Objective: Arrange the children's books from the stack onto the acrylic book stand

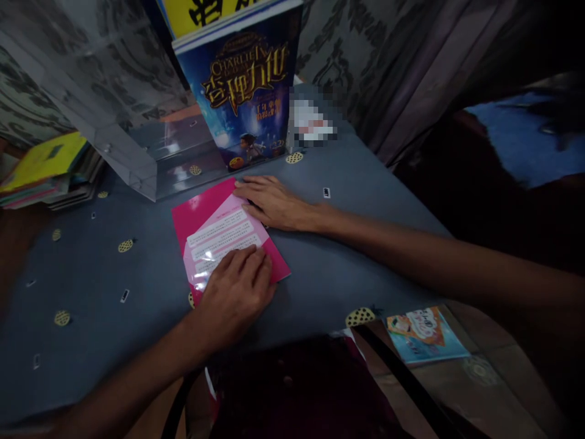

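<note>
One pink booklet (214, 235), two hands flat on it

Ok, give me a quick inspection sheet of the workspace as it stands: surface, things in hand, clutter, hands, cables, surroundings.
Surface: grey tablecloth with small round yellow motifs, laid flat.
Things in hand: pink booklet lying flat, with white text panels on its cover.
Clutter: upright blue book behind the booklet; clear acrylic case beside it; stack of books at far left; illustrated booklet on the floor.
Hands: left hand flat on the pink booklet's near end; right hand flat on its far corner, fingers spread.
Cables: nothing seen.
Surroundings: patterned curtain behind the table; dark bag with a strap at the near edge.
</note>
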Demonstrator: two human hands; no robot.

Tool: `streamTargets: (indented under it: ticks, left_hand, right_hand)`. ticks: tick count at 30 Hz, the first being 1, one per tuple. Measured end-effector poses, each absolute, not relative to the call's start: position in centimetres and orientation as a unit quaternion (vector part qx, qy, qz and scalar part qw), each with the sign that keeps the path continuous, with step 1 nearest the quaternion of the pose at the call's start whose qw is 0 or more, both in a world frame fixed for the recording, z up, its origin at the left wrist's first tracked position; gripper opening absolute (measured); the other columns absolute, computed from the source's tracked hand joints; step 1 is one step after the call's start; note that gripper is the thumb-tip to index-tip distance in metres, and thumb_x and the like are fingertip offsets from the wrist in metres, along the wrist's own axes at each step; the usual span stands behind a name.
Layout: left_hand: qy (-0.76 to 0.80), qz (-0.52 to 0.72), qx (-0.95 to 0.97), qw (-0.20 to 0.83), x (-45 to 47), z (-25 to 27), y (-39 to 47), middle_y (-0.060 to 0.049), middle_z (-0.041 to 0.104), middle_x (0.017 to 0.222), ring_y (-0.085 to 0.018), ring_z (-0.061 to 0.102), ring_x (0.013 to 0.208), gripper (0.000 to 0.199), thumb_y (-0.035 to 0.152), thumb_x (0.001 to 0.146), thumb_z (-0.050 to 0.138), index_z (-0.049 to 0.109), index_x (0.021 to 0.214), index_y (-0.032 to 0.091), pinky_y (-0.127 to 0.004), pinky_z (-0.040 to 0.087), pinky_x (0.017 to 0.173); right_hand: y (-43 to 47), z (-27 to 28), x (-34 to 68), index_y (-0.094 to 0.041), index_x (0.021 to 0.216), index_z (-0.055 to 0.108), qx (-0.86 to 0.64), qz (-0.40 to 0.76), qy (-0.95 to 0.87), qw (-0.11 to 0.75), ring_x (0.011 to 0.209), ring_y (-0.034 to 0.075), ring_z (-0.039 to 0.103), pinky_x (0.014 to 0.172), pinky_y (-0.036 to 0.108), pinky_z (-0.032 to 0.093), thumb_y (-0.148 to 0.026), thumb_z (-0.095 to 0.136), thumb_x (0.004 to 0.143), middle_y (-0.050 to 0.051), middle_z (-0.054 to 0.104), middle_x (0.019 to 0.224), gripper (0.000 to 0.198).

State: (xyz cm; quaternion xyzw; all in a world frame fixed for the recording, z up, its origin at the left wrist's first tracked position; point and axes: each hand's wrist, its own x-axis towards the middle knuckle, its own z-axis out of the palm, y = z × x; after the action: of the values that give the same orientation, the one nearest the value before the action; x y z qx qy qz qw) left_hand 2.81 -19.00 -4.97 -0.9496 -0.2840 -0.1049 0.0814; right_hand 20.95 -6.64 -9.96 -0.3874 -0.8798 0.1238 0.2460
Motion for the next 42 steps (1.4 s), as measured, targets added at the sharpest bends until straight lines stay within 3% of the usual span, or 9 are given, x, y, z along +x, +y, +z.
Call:
streamTargets:
  ticks: [7,12,21,36,42]
  left_hand:
    - [-0.293,-0.141,-0.945,0.046,2.7,-4.6,-19.2,-0.011,0.075,0.105,-0.025,0.068,0.098,0.020,0.021,0.098,0.054,0.070,0.106,0.011,-0.038,0.060,0.084]
    - [-0.307,-0.153,-0.939,-0.001,2.7,-4.3,-19.3,-0.011,0.075,0.106,-0.025,0.068,0.096,0.020,0.021,0.099,0.053,0.069,0.107,0.011,-0.040,0.060,0.082]
    - [-0.306,-0.184,-0.933,-0.050,2.6,-4.4,-19.0,-0.010,0.074,0.106,-0.023,0.067,0.094,0.020,0.017,0.098,0.054,0.068,0.112,0.012,-0.040,0.060,0.081]
    - [-0.301,-0.193,-0.934,-0.020,2.8,-4.9,-19.0,-0.010,0.074,0.103,-0.024,0.067,0.092,0.017,0.019,0.097,0.057,0.069,0.106,0.011,-0.040,0.060,0.079]
    - [-0.287,-0.151,-0.945,0.033,2.0,-5.6,-19.5,-0.012,0.074,0.114,-0.026,0.067,0.106,0.023,0.023,0.098,0.057,0.067,0.114,0.009,-0.044,0.058,0.095]
  right_hand:
    - [-12.0,-9.2,23.7,-0.020,0.125,0.067,-0.335,0.206,-0.870,0.299,0.135,0.029,0.051,0.111,0.053,0.038,-0.023,0.050,0.097,0.009,0.070,0.129,0.033]
    - [-13.3,-8.1,24.2,-0.017,0.116,0.072,-0.330,0.300,-0.823,0.351,0.107,0.024,0.067,0.097,0.043,0.050,-0.024,0.051,0.096,0.010,0.075,0.111,0.029]
    - [-13.4,-7.4,24.1,-0.012,0.107,0.073,-0.325,0.378,-0.791,0.354,0.074,0.014,0.066,0.070,0.026,0.049,-0.019,0.052,0.093,0.003,0.074,0.083,0.027]
    - [-13.7,-6.5,24.3,-0.013,0.107,0.074,-0.304,0.403,-0.804,0.314,0.077,0.013,0.068,0.071,0.025,0.049,-0.016,0.052,0.093,0.003,0.076,0.086,0.025]
    - [-15.4,-6.3,24.8,-0.014,0.105,0.074,-0.280,0.301,-0.866,0.284,0.090,0.018,0.069,0.081,0.031,0.053,-0.019,0.054,0.096,0.008,0.076,0.095,0.023]
